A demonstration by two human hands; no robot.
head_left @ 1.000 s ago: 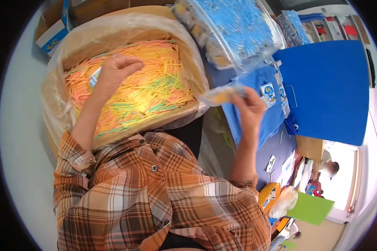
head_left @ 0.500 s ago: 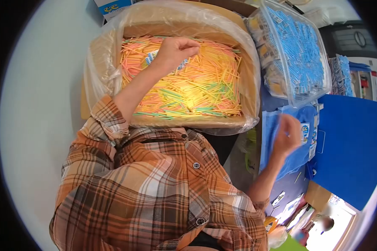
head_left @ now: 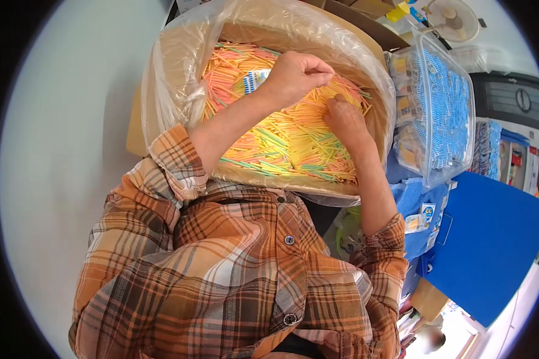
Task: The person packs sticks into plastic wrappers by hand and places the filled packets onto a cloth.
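A cardboard box (head_left: 374, 60) lined with clear plastic holds a thick layer of thin pink, yellow and green sticks (head_left: 281, 140). Over its middle hovers my left hand (head_left: 296, 78), thumb and fingertips pinched together; anything between them is too small to make out. My right hand (head_left: 346, 122) reaches into the box at its right side, its fingers curled down against the sticks. What those fingers grip is hidden. Left of my left hand, a blue-and-white striped packet (head_left: 250, 82) lies on the sticks, partly covered by that hand.
A clear plastic bin (head_left: 428, 173) full of blue-striped packets (head_left: 446, 113) stands right of the box. Nearer me are a blue cloth (head_left: 408, 194), a small clear packet (head_left: 416, 224) and a blue panel (head_left: 491, 239). A fan (head_left: 453, 19) and a blurred person (head_left: 431, 340) appear farther off.
My right hand has moved from above the blue cloth into the box. A small clear packet now shows on the cloth where that hand was. My left hand stays pinched over the sticks.
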